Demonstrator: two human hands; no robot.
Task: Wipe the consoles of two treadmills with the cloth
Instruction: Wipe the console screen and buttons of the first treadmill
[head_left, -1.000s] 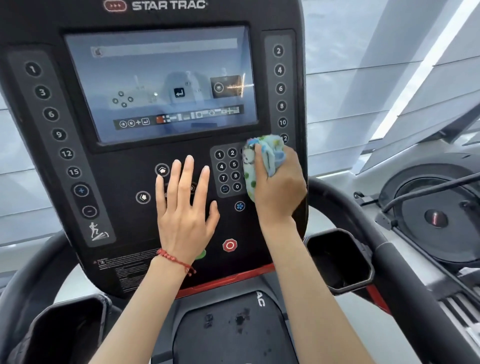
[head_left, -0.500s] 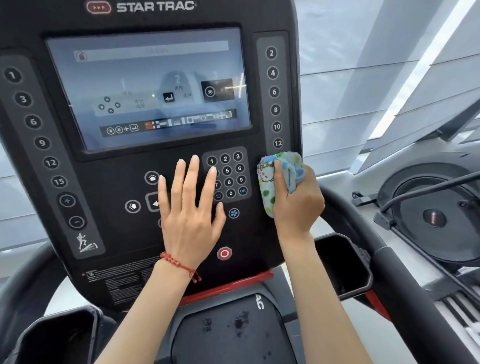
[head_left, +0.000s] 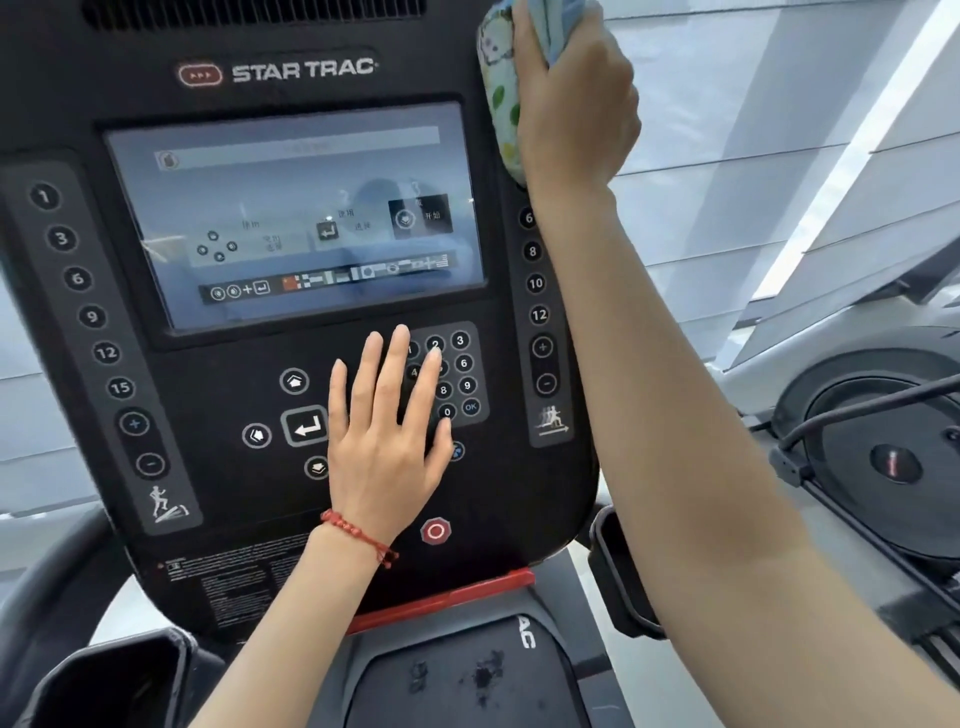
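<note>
Left hand (head_left: 387, 441) flat on console (head_left: 78, 93), fingers straight and spread, fingertips over number keypad (head_left: 460, 374), palm beside enter key (head_left: 305, 426). Holds nothing; seems to brace. Red bead bracelet (head_left: 358, 535) on wrist.

Right hand (head_left: 574, 104) raised to upper right edge of console, fingers curled round bunched cloth (head_left: 501, 104). Cloth pressed against right-hand column of speed keys (head_left: 535, 283), near top; top of bundle cut off by frame edge.

Cloth: pale, printed with green dots, blue folds showing at top. Looks soft, light, easily wadded; likely conforms to raised keys and bezel edges. Best gripped as now, bunched in palm with a pad left proud of the fingers for contact. Probably no slip risk on dry plastic, though loose corners could drag over touch keys and trigger them.

Left to right across surface: incline key column (head_left: 93, 317), glossy screen (head_left: 296, 218) lit and showing reflections, centre arrow keys, keypad, red stop button (head_left: 435, 531), speed column. Console face black, matte around a glass panel; smudges would show most on glass. Below, red strip and a tray (head_left: 467, 680) with dark speckled marks. Cup holder (head_left: 119, 675) lower left, another lower right.

Room: pale slatted wall or blinds behind, bright strip of light upper right. Neighbouring machine (head_left: 883, 457) at right with round dark housing and cable. Second treadmill console not in view.

Judgement: first console under way, right edge in hand.
</note>
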